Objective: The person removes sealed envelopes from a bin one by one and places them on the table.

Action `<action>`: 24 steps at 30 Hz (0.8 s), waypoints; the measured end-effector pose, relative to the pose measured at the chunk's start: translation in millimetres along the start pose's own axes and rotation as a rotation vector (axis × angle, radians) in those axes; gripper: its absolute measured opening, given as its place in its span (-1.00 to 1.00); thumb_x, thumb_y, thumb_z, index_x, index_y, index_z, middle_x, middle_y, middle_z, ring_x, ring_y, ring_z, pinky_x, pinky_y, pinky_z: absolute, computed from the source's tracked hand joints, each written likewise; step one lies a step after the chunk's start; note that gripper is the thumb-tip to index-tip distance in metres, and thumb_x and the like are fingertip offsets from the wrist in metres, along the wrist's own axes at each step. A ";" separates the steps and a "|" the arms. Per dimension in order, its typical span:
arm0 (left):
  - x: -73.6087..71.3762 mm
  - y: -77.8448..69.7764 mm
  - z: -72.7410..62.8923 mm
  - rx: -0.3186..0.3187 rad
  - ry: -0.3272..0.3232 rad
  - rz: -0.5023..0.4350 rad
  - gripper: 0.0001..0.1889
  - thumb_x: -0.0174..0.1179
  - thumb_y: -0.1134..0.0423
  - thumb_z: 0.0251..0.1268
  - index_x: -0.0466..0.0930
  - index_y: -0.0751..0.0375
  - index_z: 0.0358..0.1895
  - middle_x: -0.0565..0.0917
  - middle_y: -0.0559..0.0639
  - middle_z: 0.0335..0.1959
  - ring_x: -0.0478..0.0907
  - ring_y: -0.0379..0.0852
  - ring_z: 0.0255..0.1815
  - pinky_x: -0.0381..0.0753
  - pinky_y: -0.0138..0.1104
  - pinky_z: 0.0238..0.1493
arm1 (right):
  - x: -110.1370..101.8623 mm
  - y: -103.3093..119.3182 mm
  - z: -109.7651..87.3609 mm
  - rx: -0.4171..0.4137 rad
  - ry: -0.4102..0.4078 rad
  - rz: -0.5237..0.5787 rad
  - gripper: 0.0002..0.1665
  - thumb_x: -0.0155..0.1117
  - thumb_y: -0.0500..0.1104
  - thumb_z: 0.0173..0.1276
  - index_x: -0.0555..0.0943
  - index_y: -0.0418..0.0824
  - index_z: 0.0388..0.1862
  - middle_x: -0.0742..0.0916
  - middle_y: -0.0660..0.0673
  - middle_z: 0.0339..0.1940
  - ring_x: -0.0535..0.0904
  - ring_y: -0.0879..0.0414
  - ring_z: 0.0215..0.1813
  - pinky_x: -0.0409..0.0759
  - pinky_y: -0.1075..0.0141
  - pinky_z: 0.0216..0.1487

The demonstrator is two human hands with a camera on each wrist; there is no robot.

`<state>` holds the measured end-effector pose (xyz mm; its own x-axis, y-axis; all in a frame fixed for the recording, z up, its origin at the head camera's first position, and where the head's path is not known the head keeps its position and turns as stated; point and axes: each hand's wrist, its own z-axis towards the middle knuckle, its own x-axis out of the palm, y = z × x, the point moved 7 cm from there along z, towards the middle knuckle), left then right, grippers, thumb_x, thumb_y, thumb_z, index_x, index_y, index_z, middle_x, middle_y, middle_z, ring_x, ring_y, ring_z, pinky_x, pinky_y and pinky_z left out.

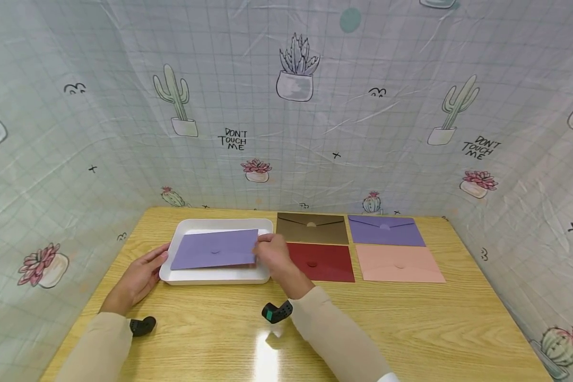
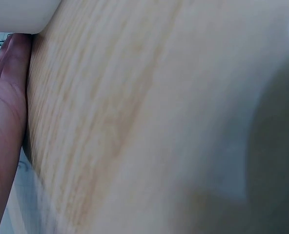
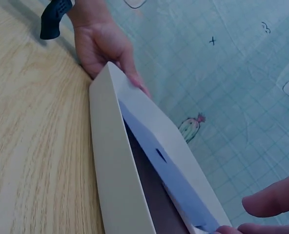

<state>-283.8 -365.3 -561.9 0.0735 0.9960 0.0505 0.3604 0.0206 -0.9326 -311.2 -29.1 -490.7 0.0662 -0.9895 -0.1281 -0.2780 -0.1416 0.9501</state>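
A purple envelope point(image 1: 215, 249) lies over a white tray point(image 1: 200, 281), its right end raised. Under it, in the right wrist view, shows a dark brownish sheet point(image 3: 156, 202). My left hand point(image 1: 140, 276) holds the tray's left side, with the thumb at the rim; the left wrist view shows only part of this hand point(image 2: 8, 97). My right hand point(image 1: 274, 257) is at the envelope's right end. In the right wrist view its thumb point(image 3: 271, 200) stands apart from the fingers, whose tips touch the envelope's end.
To the tray's right lie a brown envelope point(image 1: 312, 233), a second purple envelope point(image 1: 387, 236), a red envelope point(image 1: 324, 268) and a pink envelope point(image 1: 401, 268) on the wooden table point(image 1: 210, 339). A patterned curtain point(image 1: 315, 122) surrounds the table's back and sides.
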 end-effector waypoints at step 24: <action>0.7 -1.7 -0.4 -0.009 -0.003 0.014 -0.22 0.03 -0.08 0.64 -0.10 0.01 0.73 -0.24 0.06 0.78 -0.06 -0.13 0.73 0.54 -0.71 0.14 | 2.4 -5.8 18.0 -0.031 -0.058 0.047 -0.71 0.38 -0.45 0.28 0.75 -0.44 -0.01 0.83 -0.31 -0.22 0.71 0.11 -0.45 0.84 0.10 -0.18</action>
<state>-284.0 -364.7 -560.2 0.0761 0.9964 0.0365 0.3680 0.0059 -0.9298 -326.7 -31.1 -501.7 -0.0024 -0.9951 -0.0991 -0.2494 -0.0954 0.9637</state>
